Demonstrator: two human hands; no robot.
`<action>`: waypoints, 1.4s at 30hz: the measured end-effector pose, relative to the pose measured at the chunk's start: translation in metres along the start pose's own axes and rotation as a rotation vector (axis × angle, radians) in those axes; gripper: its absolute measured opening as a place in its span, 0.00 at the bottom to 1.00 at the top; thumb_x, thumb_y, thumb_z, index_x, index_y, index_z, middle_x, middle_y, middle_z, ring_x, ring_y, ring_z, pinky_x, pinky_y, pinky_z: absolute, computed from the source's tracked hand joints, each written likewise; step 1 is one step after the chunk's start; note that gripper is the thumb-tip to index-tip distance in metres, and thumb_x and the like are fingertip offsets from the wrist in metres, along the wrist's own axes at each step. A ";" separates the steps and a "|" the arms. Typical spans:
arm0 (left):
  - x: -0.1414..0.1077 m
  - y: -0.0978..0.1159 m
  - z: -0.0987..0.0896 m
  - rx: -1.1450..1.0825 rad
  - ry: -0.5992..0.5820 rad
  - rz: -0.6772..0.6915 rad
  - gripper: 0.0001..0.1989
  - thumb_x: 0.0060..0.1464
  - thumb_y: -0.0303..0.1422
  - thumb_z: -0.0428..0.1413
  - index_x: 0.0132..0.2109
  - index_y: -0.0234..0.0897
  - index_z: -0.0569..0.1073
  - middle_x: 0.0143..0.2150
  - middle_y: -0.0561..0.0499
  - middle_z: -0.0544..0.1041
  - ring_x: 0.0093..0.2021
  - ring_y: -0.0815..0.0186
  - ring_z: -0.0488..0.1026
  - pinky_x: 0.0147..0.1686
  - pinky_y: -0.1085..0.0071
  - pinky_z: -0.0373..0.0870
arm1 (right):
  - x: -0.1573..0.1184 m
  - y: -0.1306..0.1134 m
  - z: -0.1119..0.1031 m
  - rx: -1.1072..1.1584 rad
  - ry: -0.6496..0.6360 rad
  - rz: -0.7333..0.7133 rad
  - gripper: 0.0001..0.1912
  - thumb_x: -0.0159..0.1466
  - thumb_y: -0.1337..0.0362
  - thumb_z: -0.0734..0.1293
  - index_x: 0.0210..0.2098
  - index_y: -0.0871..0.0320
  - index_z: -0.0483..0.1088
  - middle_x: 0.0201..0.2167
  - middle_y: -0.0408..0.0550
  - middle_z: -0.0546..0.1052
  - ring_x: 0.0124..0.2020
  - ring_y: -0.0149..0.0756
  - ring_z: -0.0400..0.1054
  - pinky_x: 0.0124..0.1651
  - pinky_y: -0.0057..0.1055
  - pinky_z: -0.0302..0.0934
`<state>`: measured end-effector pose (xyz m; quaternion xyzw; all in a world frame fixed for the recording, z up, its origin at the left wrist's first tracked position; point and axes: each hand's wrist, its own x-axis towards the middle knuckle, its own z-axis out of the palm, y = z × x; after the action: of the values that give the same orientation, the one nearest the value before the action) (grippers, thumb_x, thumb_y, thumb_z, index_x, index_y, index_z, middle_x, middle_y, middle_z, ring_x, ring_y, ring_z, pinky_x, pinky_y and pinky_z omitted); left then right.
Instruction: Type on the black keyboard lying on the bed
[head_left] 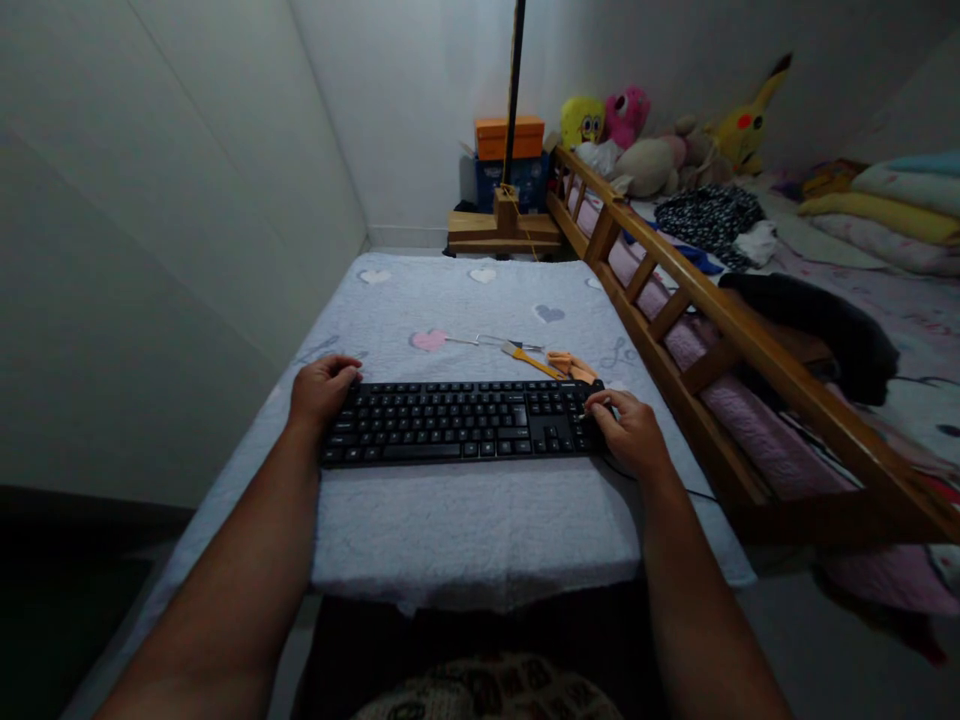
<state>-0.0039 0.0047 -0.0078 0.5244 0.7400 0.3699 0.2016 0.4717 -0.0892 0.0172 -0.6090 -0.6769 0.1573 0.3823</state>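
Observation:
A black keyboard point(450, 422) lies flat across the cloth-covered table. My left hand point(324, 390) is closed at its left end, fingers bent near the upper left corner. At the right end is my right hand point(626, 425), its thumb and index finger pinched over the number keys; a small pale thing shows at the fingertips, too small to name. Behind the keyboard lie a brush with a yellow handle point(534, 362), an orange cloth point(571, 364) and thin metal tools point(510, 342).
The table point(480, 520) has a pale heart-patterned cover. A wooden bed rail point(697, 300) runs along its right side, with plush toys and bedding beyond. A wooden stand point(506, 225) and an orange box point(510, 138) are behind it. A dark cable trails right of the keyboard.

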 end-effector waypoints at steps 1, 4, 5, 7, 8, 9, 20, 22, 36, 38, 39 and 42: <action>0.000 -0.001 0.000 -0.003 -0.004 0.006 0.15 0.43 0.41 0.57 0.37 0.40 0.80 0.34 0.50 0.82 0.38 0.56 0.77 0.43 0.63 0.72 | -0.002 0.001 0.002 0.015 0.023 -0.012 0.10 0.64 0.60 0.64 0.32 0.53 0.77 0.34 0.49 0.81 0.41 0.46 0.75 0.49 0.40 0.66; 0.001 -0.002 0.000 -0.014 -0.006 0.015 0.15 0.43 0.41 0.56 0.37 0.40 0.80 0.33 0.49 0.82 0.37 0.56 0.77 0.43 0.63 0.72 | -0.007 0.003 0.005 0.043 0.065 -0.035 0.09 0.63 0.60 0.64 0.31 0.52 0.76 0.33 0.48 0.81 0.40 0.45 0.75 0.48 0.40 0.66; 0.001 -0.003 0.000 -0.021 -0.005 0.014 0.15 0.43 0.41 0.56 0.37 0.40 0.80 0.33 0.49 0.81 0.37 0.57 0.77 0.42 0.63 0.72 | -0.008 0.003 0.005 0.045 0.073 -0.040 0.08 0.63 0.61 0.64 0.31 0.52 0.76 0.33 0.48 0.81 0.39 0.45 0.75 0.48 0.40 0.66; 0.002 -0.004 0.001 -0.033 -0.006 0.009 0.15 0.43 0.41 0.56 0.37 0.40 0.80 0.33 0.50 0.81 0.37 0.56 0.77 0.43 0.63 0.72 | -0.010 0.004 0.005 0.045 0.083 -0.050 0.08 0.63 0.61 0.65 0.31 0.52 0.75 0.32 0.48 0.81 0.39 0.45 0.75 0.47 0.40 0.65; 0.002 -0.004 0.001 -0.036 -0.007 0.006 0.15 0.43 0.41 0.56 0.37 0.40 0.80 0.33 0.50 0.81 0.37 0.56 0.77 0.43 0.63 0.72 | -0.010 0.004 0.005 0.047 0.085 -0.054 0.08 0.63 0.61 0.65 0.30 0.52 0.75 0.32 0.47 0.80 0.38 0.45 0.74 0.47 0.40 0.65; 0.002 -0.004 0.001 -0.038 -0.007 0.005 0.14 0.44 0.40 0.56 0.37 0.40 0.80 0.33 0.50 0.81 0.37 0.56 0.77 0.44 0.63 0.73 | -0.011 0.005 0.005 0.050 0.084 -0.057 0.08 0.63 0.61 0.64 0.30 0.52 0.75 0.31 0.47 0.80 0.38 0.44 0.74 0.47 0.40 0.65; 0.003 -0.007 0.002 -0.014 0.005 0.007 0.15 0.42 0.41 0.57 0.37 0.41 0.80 0.32 0.50 0.80 0.36 0.56 0.76 0.40 0.63 0.71 | -0.009 0.008 0.010 0.062 0.119 -0.063 0.09 0.65 0.61 0.65 0.31 0.52 0.75 0.33 0.47 0.80 0.40 0.45 0.74 0.48 0.41 0.65; 0.003 -0.006 0.002 -0.007 0.007 0.007 0.15 0.42 0.41 0.58 0.37 0.41 0.80 0.32 0.50 0.80 0.35 0.56 0.75 0.39 0.63 0.71 | -0.008 0.009 0.011 0.065 0.120 -0.067 0.09 0.66 0.61 0.65 0.32 0.52 0.76 0.33 0.48 0.81 0.41 0.45 0.75 0.49 0.42 0.65; 0.000 0.000 -0.001 -0.017 0.003 -0.019 0.15 0.42 0.40 0.57 0.37 0.41 0.80 0.34 0.50 0.82 0.38 0.55 0.77 0.44 0.62 0.72 | -0.011 0.005 0.009 0.077 0.116 -0.041 0.08 0.63 0.61 0.65 0.29 0.52 0.75 0.31 0.47 0.80 0.38 0.45 0.74 0.47 0.41 0.64; 0.000 0.000 -0.001 -0.018 0.004 -0.014 0.15 0.42 0.41 0.57 0.37 0.41 0.80 0.34 0.50 0.82 0.38 0.55 0.77 0.43 0.63 0.72 | -0.011 0.005 0.008 0.072 0.105 -0.034 0.08 0.63 0.61 0.65 0.29 0.52 0.75 0.31 0.47 0.80 0.37 0.44 0.74 0.47 0.41 0.64; -0.001 0.000 -0.001 -0.017 0.007 -0.013 0.15 0.42 0.41 0.57 0.37 0.41 0.80 0.33 0.50 0.82 0.38 0.55 0.77 0.43 0.62 0.72 | -0.011 0.005 0.008 0.068 0.099 -0.032 0.08 0.63 0.62 0.65 0.29 0.52 0.74 0.30 0.46 0.79 0.37 0.44 0.74 0.47 0.41 0.64; -0.001 0.000 -0.001 -0.015 0.013 -0.013 0.14 0.42 0.40 0.58 0.37 0.41 0.80 0.33 0.50 0.81 0.37 0.55 0.77 0.42 0.62 0.73 | -0.012 0.004 0.008 0.066 0.092 -0.033 0.08 0.63 0.62 0.65 0.28 0.52 0.74 0.30 0.46 0.79 0.37 0.44 0.74 0.46 0.40 0.64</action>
<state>-0.0039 0.0034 -0.0072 0.5158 0.7419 0.3774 0.2030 0.4684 -0.0977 0.0058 -0.5915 -0.6629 0.1454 0.4354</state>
